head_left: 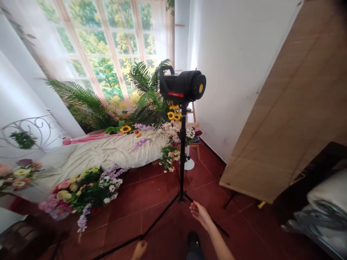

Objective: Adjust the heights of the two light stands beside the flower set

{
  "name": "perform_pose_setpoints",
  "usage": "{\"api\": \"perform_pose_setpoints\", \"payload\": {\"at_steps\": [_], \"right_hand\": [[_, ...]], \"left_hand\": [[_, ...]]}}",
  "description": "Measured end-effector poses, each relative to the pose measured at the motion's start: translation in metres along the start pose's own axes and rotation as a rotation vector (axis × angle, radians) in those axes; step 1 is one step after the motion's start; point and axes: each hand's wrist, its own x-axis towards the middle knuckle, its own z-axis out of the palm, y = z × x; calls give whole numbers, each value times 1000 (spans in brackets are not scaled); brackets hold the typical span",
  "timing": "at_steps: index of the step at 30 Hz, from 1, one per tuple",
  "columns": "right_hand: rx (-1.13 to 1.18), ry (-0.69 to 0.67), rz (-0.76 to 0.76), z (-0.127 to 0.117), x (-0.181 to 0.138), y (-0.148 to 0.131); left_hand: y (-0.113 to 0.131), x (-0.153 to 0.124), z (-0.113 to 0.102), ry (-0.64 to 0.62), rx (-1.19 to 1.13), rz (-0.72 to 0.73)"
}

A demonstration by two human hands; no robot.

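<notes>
A black studio light (180, 85) with a carry handle and a red stripe sits on top of a black light stand (182, 148). The stand's legs are spread over the floor. My right hand (200, 213) is beside the stand's base, in front of the right leg, with its fingers loosely bent and nothing visible in them. Whether it touches that leg cannot be made out. At the bottom edge, my left hand (140, 248) is curled like a fist just below the left leg's joint. Its fingers are blurred and partly hidden, and no held thing shows.
A cream-draped bed (108, 151) with artificial flowers (92, 186) stands on the left, before a window backdrop (108, 47). A tan panel (279, 108) leans at right, near wrapped bundles (328, 202). My shoe (193, 239) rests on the red tiled floor (146, 196).
</notes>
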Motion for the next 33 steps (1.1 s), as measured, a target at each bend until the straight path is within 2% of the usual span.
{"api": "perform_pose_setpoints", "payload": {"at_steps": [2, 3, 5, 7, 10, 11, 13, 16, 21, 27, 33], "right_hand": [[70, -44, 27, -8, 14, -43], [96, -78, 50, -8, 21, -63], [136, -168, 108, 0, 34, -102], [182, -285, 170, 17, 46, -137], [320, -515, 280, 46, 62, -182], [374, -584, 315, 55, 68, -194], [466, -688, 344, 68, 81, -215], [584, -779, 277, 76, 96, -233], [566, -823, 215, 76, 105, -242], [542, -824, 284, 78, 109, -242], [482, -804, 193, 73, 112, -244]], "left_hand": [[53, 38, 10, -47, -33, 77], [86, 58, 12, -109, -72, 175], [166, 96, 13, -112, -238, 431], [254, 124, 14, -103, -398, 624], [368, 141, 23, -105, -591, 733], [397, 142, 29, -91, -636, 747], [437, 140, 41, -77, -706, 738], [460, 140, 60, -42, -779, 665], [457, 154, 79, 94, -754, 627], [461, 167, 90, 233, -776, 482], [465, 166, 91, 313, -743, 444]]}}
